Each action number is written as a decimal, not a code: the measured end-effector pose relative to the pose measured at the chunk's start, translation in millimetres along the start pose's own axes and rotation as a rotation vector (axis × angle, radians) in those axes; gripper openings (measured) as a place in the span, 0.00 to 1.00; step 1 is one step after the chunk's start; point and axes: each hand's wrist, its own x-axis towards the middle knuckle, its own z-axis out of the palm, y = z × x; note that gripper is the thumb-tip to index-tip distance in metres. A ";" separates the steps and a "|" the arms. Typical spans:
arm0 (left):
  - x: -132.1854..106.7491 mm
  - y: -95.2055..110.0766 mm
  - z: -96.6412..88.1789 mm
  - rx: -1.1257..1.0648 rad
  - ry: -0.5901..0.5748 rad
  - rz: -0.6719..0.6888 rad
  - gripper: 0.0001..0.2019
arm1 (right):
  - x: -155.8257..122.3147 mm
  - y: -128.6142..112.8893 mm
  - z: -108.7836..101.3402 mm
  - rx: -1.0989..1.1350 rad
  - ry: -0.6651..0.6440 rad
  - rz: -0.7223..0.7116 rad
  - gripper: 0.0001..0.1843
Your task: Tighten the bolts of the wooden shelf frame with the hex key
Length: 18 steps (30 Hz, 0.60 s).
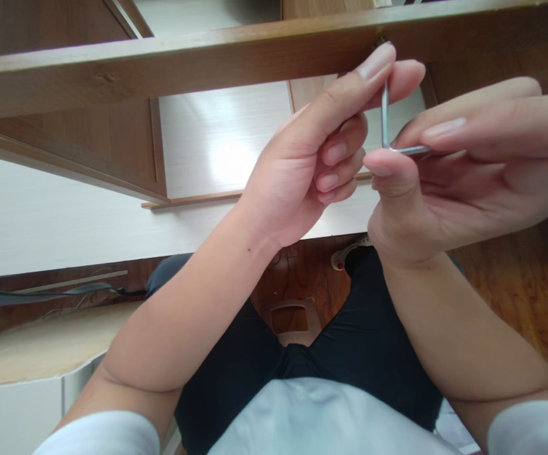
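Observation:
A bent metal hex key [385,120] points up toward a small dark hole in the underside of a brown wooden rail [236,57]. My left hand [311,145] pinches the upper end of the key between thumb and forefinger, close against the rail, with the other fingers curled. The key's tip is hidden behind the left thumb. At the bend and along the short arm, the thumb and fingers of my right hand [463,158] close on the key from the right.
Brown wooden side panels [107,139] join the rail, forming a frame on a white tabletop [55,208]. Below are my legs in dark trousers [354,316], a pinkish stool [297,316] and a wooden floor [515,278]. A pale board [41,347] lies at the lower left.

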 end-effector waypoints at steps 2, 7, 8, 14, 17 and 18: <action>-0.3 -0.1 -0.3 0.001 -0.028 0.009 0.20 | 1.4 1.2 6.9 -0.006 0.087 -0.159 0.13; -0.4 -1.0 0.5 -0.035 0.001 0.005 0.17 | -2.8 4.2 18.9 0.085 0.195 -0.205 0.11; -0.4 -1.5 0.6 -0.023 -0.001 0.019 0.18 | -3.8 3.9 19.8 0.097 0.187 -0.196 0.12; -1.1 -3.2 -3.9 0.051 -0.039 0.079 0.17 | -7.1 0.9 24.1 0.110 0.194 -0.170 0.09; -0.5 -3.3 -6.1 0.041 -0.065 0.081 0.15 | -8.3 2.3 25.5 0.080 0.189 -0.152 0.11; -0.1 -3.3 -6.0 0.039 -0.057 0.076 0.15 | -8.5 3.1 25.7 0.059 0.187 -0.141 0.12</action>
